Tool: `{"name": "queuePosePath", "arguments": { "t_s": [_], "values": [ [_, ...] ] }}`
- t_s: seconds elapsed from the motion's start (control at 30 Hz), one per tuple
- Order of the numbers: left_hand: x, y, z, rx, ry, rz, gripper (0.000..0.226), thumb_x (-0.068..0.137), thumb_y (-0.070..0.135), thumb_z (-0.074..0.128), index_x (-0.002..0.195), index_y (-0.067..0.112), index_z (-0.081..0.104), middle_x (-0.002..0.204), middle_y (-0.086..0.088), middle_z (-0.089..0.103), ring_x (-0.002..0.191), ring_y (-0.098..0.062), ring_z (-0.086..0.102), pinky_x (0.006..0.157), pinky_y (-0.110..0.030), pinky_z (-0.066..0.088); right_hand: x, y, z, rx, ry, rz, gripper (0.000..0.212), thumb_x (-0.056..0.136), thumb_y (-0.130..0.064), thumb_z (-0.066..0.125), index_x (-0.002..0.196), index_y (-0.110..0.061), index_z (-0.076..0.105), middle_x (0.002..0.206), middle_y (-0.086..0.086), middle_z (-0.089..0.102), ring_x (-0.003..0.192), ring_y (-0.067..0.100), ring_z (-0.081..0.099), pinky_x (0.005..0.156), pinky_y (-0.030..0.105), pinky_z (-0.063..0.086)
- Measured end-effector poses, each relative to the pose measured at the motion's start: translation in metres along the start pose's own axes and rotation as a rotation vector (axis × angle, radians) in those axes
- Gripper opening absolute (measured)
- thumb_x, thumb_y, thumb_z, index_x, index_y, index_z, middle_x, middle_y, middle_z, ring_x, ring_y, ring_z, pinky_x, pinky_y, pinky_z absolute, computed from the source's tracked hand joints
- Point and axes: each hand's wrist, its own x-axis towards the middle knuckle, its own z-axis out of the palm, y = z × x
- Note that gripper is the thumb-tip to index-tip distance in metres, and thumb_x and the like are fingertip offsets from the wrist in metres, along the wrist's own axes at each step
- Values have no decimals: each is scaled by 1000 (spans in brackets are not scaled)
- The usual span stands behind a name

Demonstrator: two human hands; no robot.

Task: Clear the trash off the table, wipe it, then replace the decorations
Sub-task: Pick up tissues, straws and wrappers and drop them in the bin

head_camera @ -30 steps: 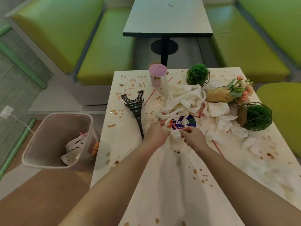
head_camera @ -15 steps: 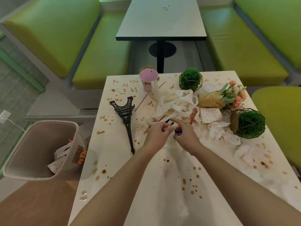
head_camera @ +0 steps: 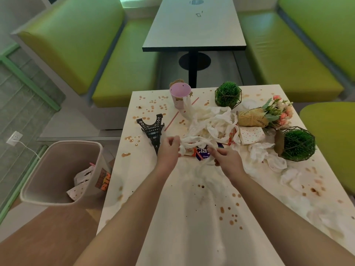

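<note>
purple wrapper reads "cla", "clean"; bin sticker reads "bin".

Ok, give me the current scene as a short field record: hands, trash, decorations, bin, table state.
left hand: left hand pinches the white plastic bag
right hand: right hand grips the same bag nearer the person
trash: crumpled tissues, red straw, dotted napkin, purple wrapper
decorations: Eiffel tower model lying flat, pink cup, two green plant balls, bouquet on its side
bin: trash bin left of table, holds some paper
table: table spattered with brown drops, unwiped
</note>
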Motion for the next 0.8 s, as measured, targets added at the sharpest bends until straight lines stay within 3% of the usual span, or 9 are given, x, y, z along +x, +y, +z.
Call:
{"name": "queuePosePath", "arguments": {
  "t_s": [0.13,0.2,0.3,0.37,0.43,0.5,0.6,0.73,0.8],
  "values": [
    [-14,-4,3,25,-266,-124,44,91,51,59,120,19,48,109,1,59,92,-10,60,73,-26,56,-1,-16,10,301,-83,57,18,90,-18,69,105,-7,74,84,5,72,75,21,68,84,37,58],
    [-21,-9,5,174,-379,-37,48,86,50,67,121,29,41,111,7,56,98,-9,59,78,-26,54,-1,-25,13,444,-108,81,26,90,-11,68,115,-5,65,96,14,72,80,28,70,81,40,59],
    [-16,-21,5,429,-376,93,64,76,63,70,127,31,49,121,5,52,106,-15,56,89,-33,50,-1,-37,14,601,-123,107,36,90,-7,68,122,-9,51,101,20,67,73,26,71,72,36,61],
    [-13,-23,6,446,-347,107,59,79,65,64,124,28,58,118,1,59,103,-20,61,87,-42,54,-1,-40,12,635,-168,99,36,92,-7,64,125,-10,50,102,19,66,74,25,70,72,35,61],
    [-11,-18,6,414,-317,75,37,91,48,58,118,24,62,109,-3,65,96,-22,64,85,-46,56,-1,-41,8,649,-189,93,29,96,-6,59,124,-10,54,101,17,67,74,24,69,71,32,61],
    [-13,-7,6,262,-280,-23,25,95,31,53,114,17,62,107,-4,63,96,-21,63,89,-45,56,0,-38,2,623,-144,98,20,98,-5,54,116,-10,61,97,13,68,70,20,67,66,28,60],
    [-16,1,5,-184,-263,-243,23,88,12,50,106,10,63,98,-8,61,89,-21,58,91,-41,51,0,-28,-4,449,-58,94,17,96,-4,55,101,-14,67,95,11,66,66,17,61,62,26,55],
    [-17,0,6,-612,-371,-279,45,75,23,53,115,2,58,113,-16,57,106,-28,53,101,-43,44,-10,-16,0,199,-85,82,14,90,-4,62,93,-16,69,83,3,65,67,16,57,64,26,49],
    [-17,4,13,-648,-374,-302,43,84,30,55,114,1,58,107,-14,61,100,-24,59,91,-36,47,-16,-11,3,132,-129,94,10,87,-7,68,93,-14,70,83,3,65,70,17,57,63,25,48]
  ]
}}
